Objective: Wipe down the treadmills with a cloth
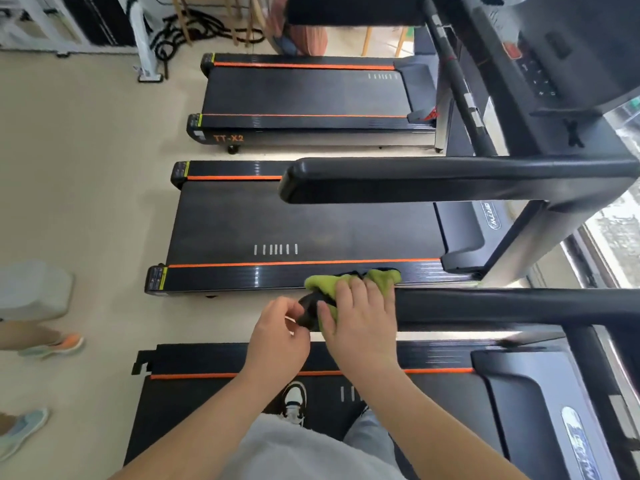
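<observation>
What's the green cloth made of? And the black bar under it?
Cloth: soft, fuzzy fabric, maybe microfibre; it bunches into floppy folds. Bar: looks like smooth black plastic or a rubbery coating, with a dull sheen; I can't tell which.

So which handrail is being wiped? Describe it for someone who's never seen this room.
Three machines lie side by side; the person stands on the nearest treadmill. Its black handrail runs along the side facing the middle treadmill. Unlike the bare rail beyond, its tip wears a green cloth pressed by the right hand.
</observation>
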Motion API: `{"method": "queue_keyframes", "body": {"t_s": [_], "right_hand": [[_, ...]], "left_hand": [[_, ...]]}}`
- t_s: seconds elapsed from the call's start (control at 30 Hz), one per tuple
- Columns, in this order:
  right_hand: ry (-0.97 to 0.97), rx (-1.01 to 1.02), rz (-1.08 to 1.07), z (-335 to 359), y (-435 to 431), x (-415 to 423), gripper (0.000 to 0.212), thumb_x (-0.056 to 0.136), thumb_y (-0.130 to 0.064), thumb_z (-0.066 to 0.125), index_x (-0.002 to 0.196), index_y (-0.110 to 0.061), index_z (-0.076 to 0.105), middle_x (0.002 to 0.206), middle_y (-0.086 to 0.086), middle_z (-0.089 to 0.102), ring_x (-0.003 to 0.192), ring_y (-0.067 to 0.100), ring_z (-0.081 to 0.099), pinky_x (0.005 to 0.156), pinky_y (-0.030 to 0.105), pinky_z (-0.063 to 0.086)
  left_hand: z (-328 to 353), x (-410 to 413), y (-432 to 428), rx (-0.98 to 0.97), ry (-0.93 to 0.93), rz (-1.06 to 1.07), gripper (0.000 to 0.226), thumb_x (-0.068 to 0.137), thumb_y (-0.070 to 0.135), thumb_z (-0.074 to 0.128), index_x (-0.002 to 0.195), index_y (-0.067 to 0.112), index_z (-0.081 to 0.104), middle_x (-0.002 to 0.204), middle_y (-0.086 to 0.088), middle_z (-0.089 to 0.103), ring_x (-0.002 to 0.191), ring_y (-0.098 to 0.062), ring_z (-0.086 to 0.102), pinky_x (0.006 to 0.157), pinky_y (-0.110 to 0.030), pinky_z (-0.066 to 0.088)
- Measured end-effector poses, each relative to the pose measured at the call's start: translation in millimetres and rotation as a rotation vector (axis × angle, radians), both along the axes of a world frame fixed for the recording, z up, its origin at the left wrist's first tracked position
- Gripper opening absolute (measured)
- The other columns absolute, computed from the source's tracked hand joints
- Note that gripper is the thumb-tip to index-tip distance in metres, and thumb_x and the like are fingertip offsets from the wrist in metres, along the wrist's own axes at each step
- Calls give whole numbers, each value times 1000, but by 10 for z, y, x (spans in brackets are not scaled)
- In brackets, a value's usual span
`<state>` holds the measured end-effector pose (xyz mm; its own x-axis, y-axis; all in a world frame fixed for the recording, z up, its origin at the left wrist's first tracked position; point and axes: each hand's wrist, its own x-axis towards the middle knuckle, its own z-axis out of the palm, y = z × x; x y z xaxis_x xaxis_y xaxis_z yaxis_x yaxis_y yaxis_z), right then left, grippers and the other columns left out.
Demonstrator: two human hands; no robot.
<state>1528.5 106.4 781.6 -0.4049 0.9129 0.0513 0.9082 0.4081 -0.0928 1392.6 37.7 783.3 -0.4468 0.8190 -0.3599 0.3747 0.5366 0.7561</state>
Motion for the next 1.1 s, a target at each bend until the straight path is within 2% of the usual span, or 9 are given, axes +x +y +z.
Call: {"method": "queue_keyframes", "body": {"t_s": [0.17, 0.3, 0.37, 0.5, 0.6, 0.73, 0.87, 0.97, 1.1], "right_hand": [[62, 2, 232, 49, 147, 139, 49, 91, -63, 54, 118, -24, 66, 111, -1, 69, 105, 28, 66, 114, 55, 38], [-61, 50, 38, 188, 392, 681, 45, 90, -67, 53, 109, -30, 71, 97, -6, 72, 95, 24, 70, 126, 55, 15], [-164, 44, -25, 185, 443, 690, 48, 93, -63, 48, 99, -21, 70, 89, 0, 73, 89, 29, 70, 126, 54, 18], [-130, -29, -46, 199, 324, 117, 52, 97, -52, 36, 80, -12, 65, 73, 11, 66, 70, 37, 62, 80, 48, 49], [-144, -80, 156, 125, 120, -550, 48, 98, -52, 38, 83, -16, 66, 78, 7, 66, 74, 34, 61, 76, 46, 46], [-349, -254, 442, 50, -39, -922, 48, 107, -51, 33, 114, -15, 64, 111, 9, 66, 106, 34, 57, 99, 48, 39], [-390, -206, 578, 74, 53, -637, 42, 95, -55, 58, 112, -18, 68, 108, 6, 65, 102, 32, 59, 96, 46, 45], [-303, -196, 452, 213, 139, -457, 37, 80, -59, 68, 89, -23, 68, 90, 0, 65, 85, 28, 63, 76, 41, 52], [-253, -250, 183, 494, 457, 128, 45, 88, -72, 46, 104, -31, 56, 101, -11, 61, 99, 20, 61, 74, 35, 49]], "left_hand": [[-18, -48, 45, 5, -48, 44, 33, 87, -3, 58, 95, 29, 55, 102, 7, 62, 85, -8, 61, 70, -20, 46], [9, -66, 91, 1, -69, 24, 32, 90, 0, 58, 97, 31, 55, 101, 10, 61, 87, -6, 60, 72, -18, 47], [23, -97, 56, 5, -88, 27, 32, 91, 1, 57, 99, 32, 55, 102, 12, 60, 89, -6, 60, 76, -23, 51], [25, -237, -65, -36, -112, 76, 35, 93, 2, 56, 101, 35, 55, 103, 12, 59, 88, -8, 62, 80, -33, 57], [7, -347, -115, -40, -83, 119, 28, 93, 4, 57, 100, 32, 58, 102, 11, 63, 89, -9, 63, 83, -38, 57], [-60, -525, -192, -130, -61, 210, 17, 91, 8, 59, 89, 25, 61, 93, 5, 66, 83, -18, 64, 79, -47, 57], [-97, -567, -196, -157, -122, 189, 31, 91, 3, 59, 99, 33, 59, 105, 8, 63, 89, -15, 64, 85, -44, 58], [-120, -472, -89, -121, -191, 146, 31, 92, 3, 57, 99, 32, 62, 98, 5, 64, 77, -10, 60, 72, -32, 52], [-88, -365, 36, -73, -258, 134, 32, 93, 1, 54, 99, 31, 62, 92, 1, 64, 65, -9, 58, 59, -22, 44]]}}
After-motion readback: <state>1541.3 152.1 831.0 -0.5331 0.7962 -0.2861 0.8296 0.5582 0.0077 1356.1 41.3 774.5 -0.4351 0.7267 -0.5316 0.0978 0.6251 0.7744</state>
